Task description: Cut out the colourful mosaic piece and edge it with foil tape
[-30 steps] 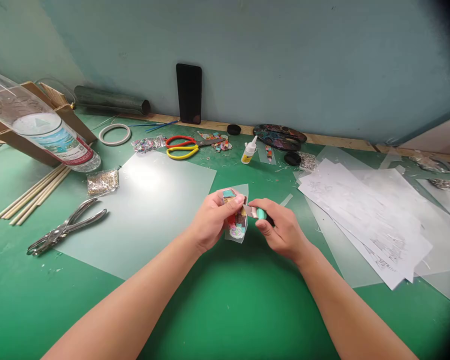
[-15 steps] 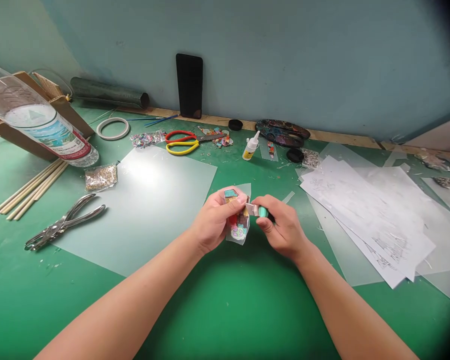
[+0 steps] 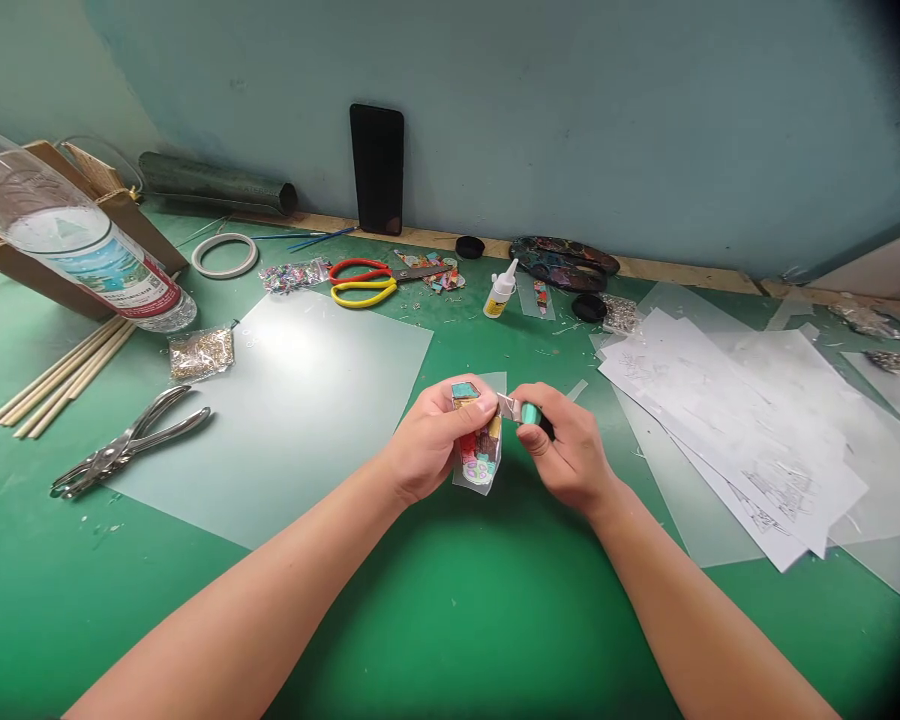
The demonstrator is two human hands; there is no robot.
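Observation:
My left hand (image 3: 439, 435) pinches a small translucent sheet piece (image 3: 465, 482) bearing a coloured drawing in teal, red, brown and yellow. Its thumb presses on the front of the piece. Closed around a small tool (image 3: 530, 414) with a teal and black grip is my right hand (image 3: 566, 445). The tool's flat metal end meets the right edge of the sheet piece, close to my left thumb; its exact kind is not clear. Both hands are above the green table (image 3: 450, 620).
Left of my hands lie a metal hole punch (image 3: 131, 445), a large frosted sheet (image 3: 307, 420) and wooden sticks (image 3: 67, 380). A water bottle (image 3: 112, 260) leans there. Behind are scissors (image 3: 367, 283), a glue bottle (image 3: 499, 295) and a phone (image 3: 377, 170). Papers (image 3: 720, 430) lie right.
The tool in my right hand has shifted slightly right, and more of its metal end shows. The sheet piece has turned a little in my left hand.

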